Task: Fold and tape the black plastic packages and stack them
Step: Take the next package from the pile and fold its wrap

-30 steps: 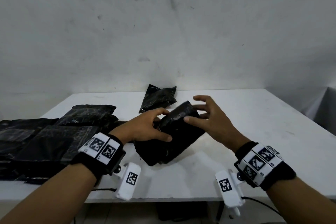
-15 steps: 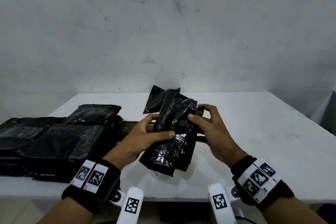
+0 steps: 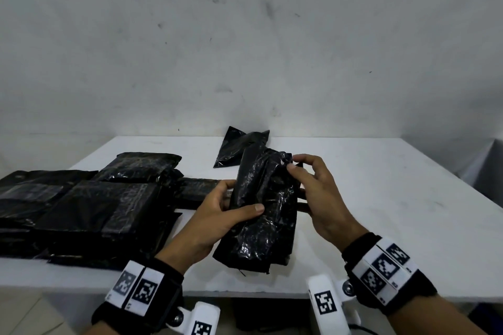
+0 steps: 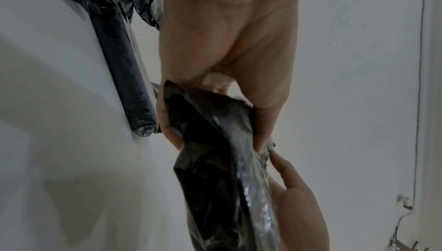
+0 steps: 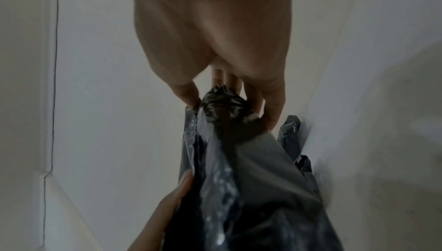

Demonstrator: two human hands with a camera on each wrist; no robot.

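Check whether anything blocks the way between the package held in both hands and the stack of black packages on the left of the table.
Nothing visible does. The package is gripped by the left hand and right hand above the table, and only the left hand lies between it and the stack. The loose bag lies behind.

Head view: set high and behind both hands, facing forward and down across the white worktop (image 3: 381, 185) to the grey wall (image 3: 245, 49); wide field, moderate range, both wrists in frame.

Left wrist view: set at the wrist, looking along the left hand (image 4: 227, 47) toward its fingers, very near, the worktop to one side.

Right wrist view: set likewise along the right hand (image 5: 215, 37), very near, wall behind.

Shared ground: all three views take in the black package (image 3: 261, 209) held between the hands; each wrist view also catches the opposite hand's fingers.
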